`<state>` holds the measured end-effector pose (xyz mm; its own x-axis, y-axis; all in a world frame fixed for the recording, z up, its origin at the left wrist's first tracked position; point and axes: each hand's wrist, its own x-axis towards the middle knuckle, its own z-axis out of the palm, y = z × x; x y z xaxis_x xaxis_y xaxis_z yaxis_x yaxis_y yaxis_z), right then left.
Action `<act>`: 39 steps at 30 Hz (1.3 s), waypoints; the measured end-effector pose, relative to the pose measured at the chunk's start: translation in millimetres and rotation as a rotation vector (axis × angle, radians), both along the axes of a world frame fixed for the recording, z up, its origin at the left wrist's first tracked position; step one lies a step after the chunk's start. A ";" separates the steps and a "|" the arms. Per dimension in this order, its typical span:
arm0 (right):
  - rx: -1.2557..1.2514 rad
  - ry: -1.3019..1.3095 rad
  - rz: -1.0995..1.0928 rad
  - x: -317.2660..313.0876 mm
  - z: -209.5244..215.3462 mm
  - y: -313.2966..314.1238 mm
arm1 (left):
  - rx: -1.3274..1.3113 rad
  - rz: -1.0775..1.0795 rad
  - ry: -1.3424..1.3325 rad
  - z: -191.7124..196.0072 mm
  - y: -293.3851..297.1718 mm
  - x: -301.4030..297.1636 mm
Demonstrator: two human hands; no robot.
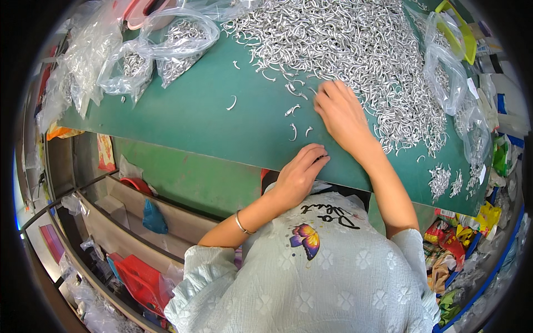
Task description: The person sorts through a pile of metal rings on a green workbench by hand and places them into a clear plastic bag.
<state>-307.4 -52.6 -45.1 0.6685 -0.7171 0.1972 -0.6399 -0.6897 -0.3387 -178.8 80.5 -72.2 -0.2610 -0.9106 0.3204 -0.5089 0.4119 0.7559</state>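
Note:
A large heap of small, curved, silvery metal pieces (355, 44) covers the far middle and right of the green table (189, 116). My right hand (341, 116) is at the near left edge of that heap, its fingers bent down toward the tabletop; whatever is under the fingertips is hidden. Closer to me, my left hand (302, 173) is at the table's front edge with its fingers curled in, and I cannot make out what they hold. Several loose curved pieces (293, 132) lie scattered to the left of my hands.
Clear plastic bags with metal pieces (180, 55) sit at the far left. More bags (444, 66) and a yellow-green basket (463, 33) line the right side. Small separate piles (440, 180) lie near the right corner. Below left are a shelf (166, 205) and a red plastic crate (141, 283).

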 end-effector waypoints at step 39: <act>-0.167 -0.005 -0.440 -50.2 -9.7 8.0 | -0.020 0.003 -0.062 1.6 -2.4 -5.0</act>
<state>-357.6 -44.6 -54.8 0.3072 -0.8902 0.3364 -0.8822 -0.3990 -0.2501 -183.8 78.2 -70.6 -0.2779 -0.9051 0.3219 -0.5561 0.4248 0.7143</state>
